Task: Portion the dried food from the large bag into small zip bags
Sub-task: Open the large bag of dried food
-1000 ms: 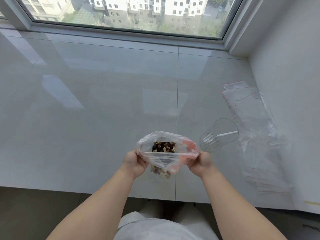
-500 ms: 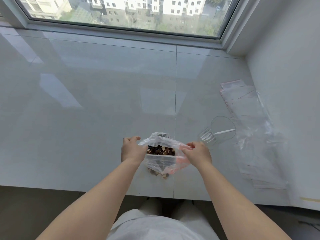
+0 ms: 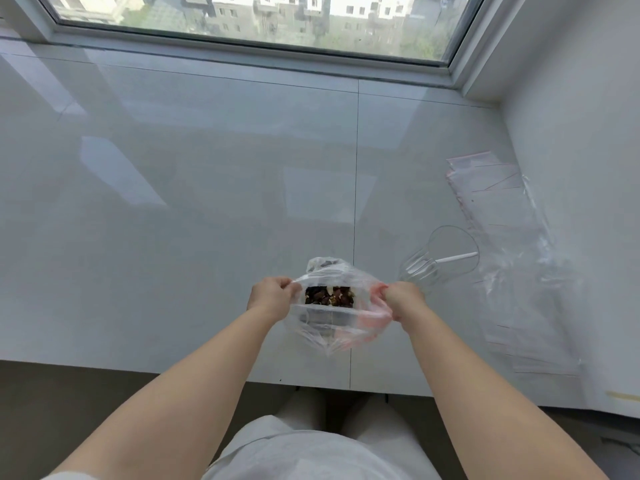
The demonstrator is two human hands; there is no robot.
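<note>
At the near edge of the white tiled sill, the left hand (image 3: 273,296) and the right hand (image 3: 401,299) each pinch one side of the mouth of a large bag (image 3: 332,317), fingers curled round the thin film and drawing the opening wide. The bag hangs between them, its bottom point near the sill's front edge; whether it rests there cannot be told. Inside lies a dark mixed heap of dried food (image 3: 329,296), brown and pale pieces. The film looks soft, limp and slippery, and the load seems light, so the rim is the right place to hold; a loose pinch would likely let one side slide and the mouth collapse. Just beside the right hand lies a clear plastic scoop (image 3: 441,258) with a white handle. Beyond it, near the wall, a stack of small zip bags (image 3: 495,199) lies flat, likely clingy and hard to separate.
</note>
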